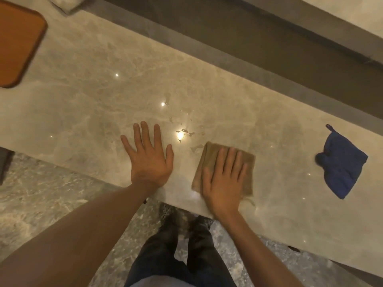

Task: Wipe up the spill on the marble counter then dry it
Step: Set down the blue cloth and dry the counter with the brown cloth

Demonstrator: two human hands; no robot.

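Note:
A beige marble counter [87,83] runs across the view. Small puddles and drops of the spill [183,126] glisten near its middle. My right hand [223,183] lies flat, fingers spread, on a folded tan cloth [209,154] just below and right of the puddles, near the counter's front edge. My left hand [149,156] rests flat on the bare marble left of the spill, fingers apart, holding nothing. A crumpled blue cloth [342,164] lies on the counter to the far right, apart from both hands.
An orange-brown wooden board [18,44] sits at the counter's far left. A dark recessed strip [269,48] runs behind the counter. The front edge is close to my wrists, with stone floor and my legs [182,255] below.

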